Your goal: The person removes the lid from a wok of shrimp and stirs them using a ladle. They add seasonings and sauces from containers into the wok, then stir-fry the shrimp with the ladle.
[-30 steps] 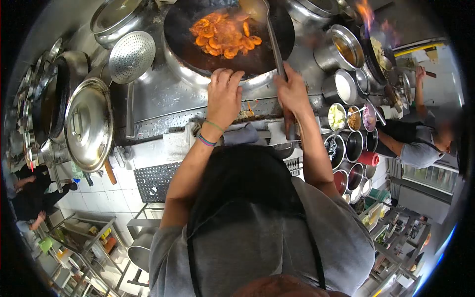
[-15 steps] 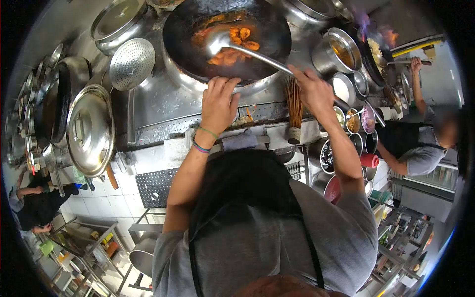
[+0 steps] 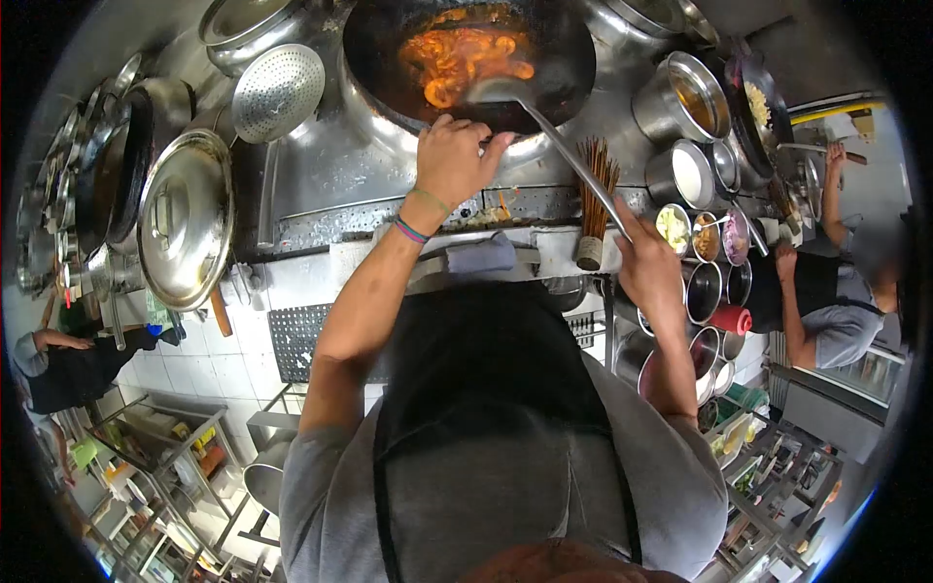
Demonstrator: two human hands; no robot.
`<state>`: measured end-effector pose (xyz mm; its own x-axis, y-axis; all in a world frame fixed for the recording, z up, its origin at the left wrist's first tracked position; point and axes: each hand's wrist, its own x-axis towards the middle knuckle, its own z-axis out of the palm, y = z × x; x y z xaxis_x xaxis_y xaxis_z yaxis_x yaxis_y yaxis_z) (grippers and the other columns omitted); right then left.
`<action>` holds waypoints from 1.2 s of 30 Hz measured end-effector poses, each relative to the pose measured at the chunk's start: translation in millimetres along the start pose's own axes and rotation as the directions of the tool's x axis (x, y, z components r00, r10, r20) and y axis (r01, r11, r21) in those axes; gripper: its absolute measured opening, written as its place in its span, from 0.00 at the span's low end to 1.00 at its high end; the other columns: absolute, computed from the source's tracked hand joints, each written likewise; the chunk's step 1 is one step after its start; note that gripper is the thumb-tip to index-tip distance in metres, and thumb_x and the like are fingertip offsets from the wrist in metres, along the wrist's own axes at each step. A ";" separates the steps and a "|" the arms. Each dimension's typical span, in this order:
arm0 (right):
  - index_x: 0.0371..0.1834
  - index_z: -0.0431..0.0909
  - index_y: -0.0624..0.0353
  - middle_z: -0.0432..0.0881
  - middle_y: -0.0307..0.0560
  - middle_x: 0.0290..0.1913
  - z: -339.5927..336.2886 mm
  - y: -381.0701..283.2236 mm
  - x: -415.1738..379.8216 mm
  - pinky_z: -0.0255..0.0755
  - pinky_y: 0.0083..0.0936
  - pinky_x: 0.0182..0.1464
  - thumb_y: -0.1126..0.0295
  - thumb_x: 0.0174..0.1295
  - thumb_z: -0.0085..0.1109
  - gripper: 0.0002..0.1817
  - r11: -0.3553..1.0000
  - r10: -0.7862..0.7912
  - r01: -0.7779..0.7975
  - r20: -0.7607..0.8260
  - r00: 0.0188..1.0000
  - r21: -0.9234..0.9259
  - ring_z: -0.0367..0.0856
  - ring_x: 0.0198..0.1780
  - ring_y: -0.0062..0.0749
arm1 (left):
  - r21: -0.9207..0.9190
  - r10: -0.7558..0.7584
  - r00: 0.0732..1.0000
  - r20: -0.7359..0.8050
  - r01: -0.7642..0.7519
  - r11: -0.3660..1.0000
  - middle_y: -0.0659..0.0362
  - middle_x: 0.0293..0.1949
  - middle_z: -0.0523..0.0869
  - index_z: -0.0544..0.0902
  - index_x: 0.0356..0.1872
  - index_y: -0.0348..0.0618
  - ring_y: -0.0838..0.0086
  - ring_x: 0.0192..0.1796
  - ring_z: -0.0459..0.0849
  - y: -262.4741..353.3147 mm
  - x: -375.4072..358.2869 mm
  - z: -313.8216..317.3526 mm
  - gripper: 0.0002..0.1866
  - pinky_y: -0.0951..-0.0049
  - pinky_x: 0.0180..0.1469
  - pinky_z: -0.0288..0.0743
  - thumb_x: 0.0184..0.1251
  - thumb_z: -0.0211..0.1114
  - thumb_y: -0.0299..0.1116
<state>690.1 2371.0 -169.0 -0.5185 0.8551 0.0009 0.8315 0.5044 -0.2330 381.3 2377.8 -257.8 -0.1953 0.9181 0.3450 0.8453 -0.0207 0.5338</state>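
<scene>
My right hand (image 3: 650,264) is closed round the handle of a long metal ladle (image 3: 562,144), whose bowl dips into the near side of a black wok (image 3: 573,70). Orange-red sauced shrimp (image 3: 466,53) lie in the wok, beyond the ladle's bowl. At the near rim my left hand (image 3: 455,160) has its fingers curled over the wok's edge. A bamboo brush (image 3: 596,209) stands against the counter's front edge, left of my right hand. Below my left hand a folded grey cloth (image 3: 482,255) lies on the front ledge.
On the left are a perforated skimmer (image 3: 279,92) and a large metal lid (image 3: 187,219). To the right stand a pot of amber liquid (image 3: 685,97), a pot of white liquid (image 3: 690,178) and several ingredient tins. A co-worker (image 3: 841,291) holds a tool at another wok (image 3: 763,107).
The ladle's bowl has come from the middle of the food to the wok's near side. My right hand has drawn back and down. The left hand's fingers have curled more at the rim.
</scene>
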 end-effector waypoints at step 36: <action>0.72 0.66 0.76 0.81 0.78 0.55 110.9 -53.4 90.4 0.78 0.41 0.55 0.75 0.66 0.58 0.31 0.867 0.225 -0.025 -0.345 0.911 0.498 0.86 0.53 0.65 | -0.065 0.145 0.975 -0.168 -0.158 0.985 0.51 0.27 0.84 0.81 0.22 0.40 0.53 0.34 0.78 -3.5 -3.4 1.9 0.19 0.54 0.39 0.71 0.67 0.71 0.42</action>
<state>576.6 2408.0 -264.4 -0.2168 0.9340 0.2840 0.6343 0.3559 -0.6862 379.9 2375.5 -262.3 -0.1510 0.8258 0.5434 0.8315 -0.1912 0.5216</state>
